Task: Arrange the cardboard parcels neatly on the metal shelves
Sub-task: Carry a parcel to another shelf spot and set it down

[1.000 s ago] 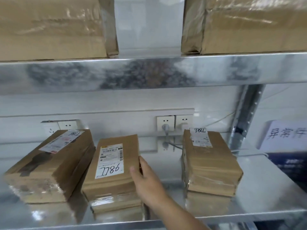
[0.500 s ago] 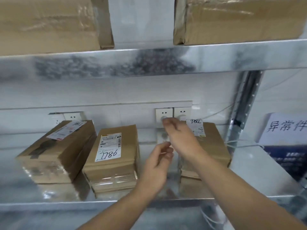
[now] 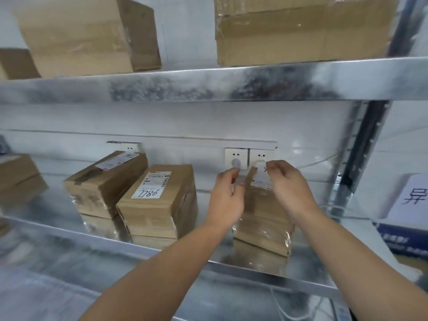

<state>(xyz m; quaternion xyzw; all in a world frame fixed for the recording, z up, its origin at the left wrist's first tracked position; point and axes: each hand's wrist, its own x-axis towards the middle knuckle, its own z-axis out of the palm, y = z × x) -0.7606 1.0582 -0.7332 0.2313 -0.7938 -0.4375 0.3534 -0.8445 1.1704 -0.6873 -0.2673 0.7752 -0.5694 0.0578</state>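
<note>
Upper shelf: a dull, mottled band of sheet metal running the full width, carrying a big plain cardboard box on the left and a taped box on the right.
Left parcel: a brown cardboard block on the lower shelf, angled, with a dark tape strip and a white label on top.
Middle parcel: just beside it, flat-topped and wrapped in glossy tape at the near end; its white label has handwritten digits.
Left hand: fingers curled, pinching the far left corner of the right parcel; the view is blurred here.
Right parcel: well apart from the middle one, between both hands, with crinkled clear film at its near end.
Right hand: fingers curled over the parcel's far end, at its white label.
Wall sockets: two white square plates behind the hands.
Post: a perforated metal upright.
</note>
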